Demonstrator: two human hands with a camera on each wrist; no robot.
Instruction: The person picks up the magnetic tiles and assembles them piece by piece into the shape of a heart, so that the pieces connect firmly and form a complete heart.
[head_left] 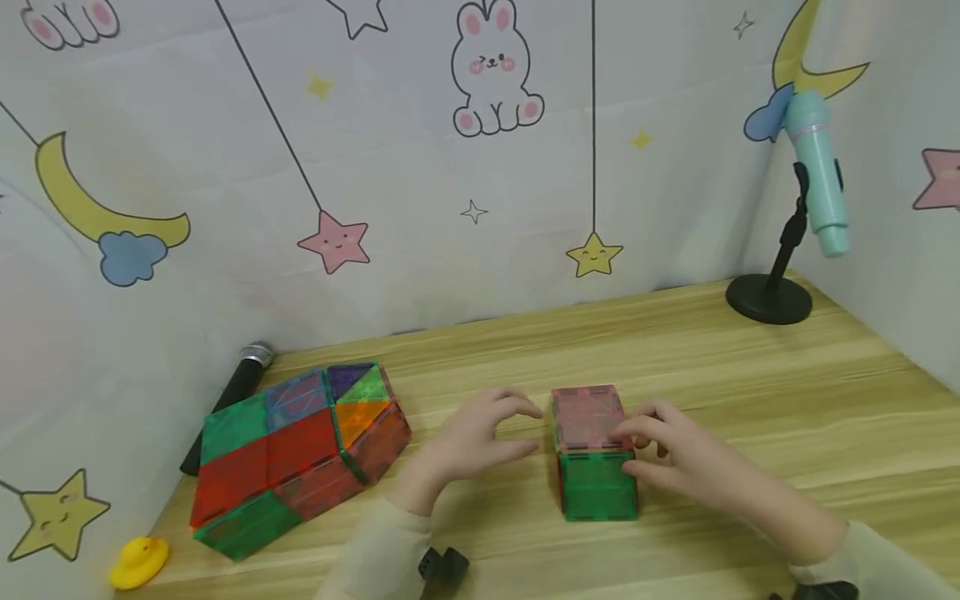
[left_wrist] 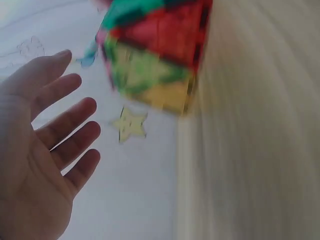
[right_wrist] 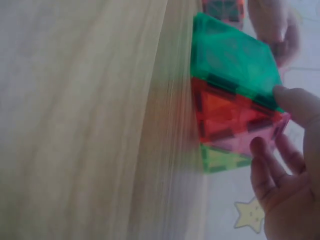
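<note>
A small box of translucent magnetic tiles, with a pink top tile and a green front tile, stands in the middle of the table. In the right wrist view its red side tile shows too. My right hand is at its right, thumb at the green tile's edge and fingertips at the pink tile. Those fingers are loosely bent. To the box's left hovers my left hand, fingers spread and a gap from the tiles. The left wrist view shows the left palm holding nothing; the box is blurred there.
At left lies a larger tile structure in red, green, blue, purple and orange. A black microphone lies behind it and a yellow rubber duck in front. A mint microphone on a black stand is back right, beside the wall fabric.
</note>
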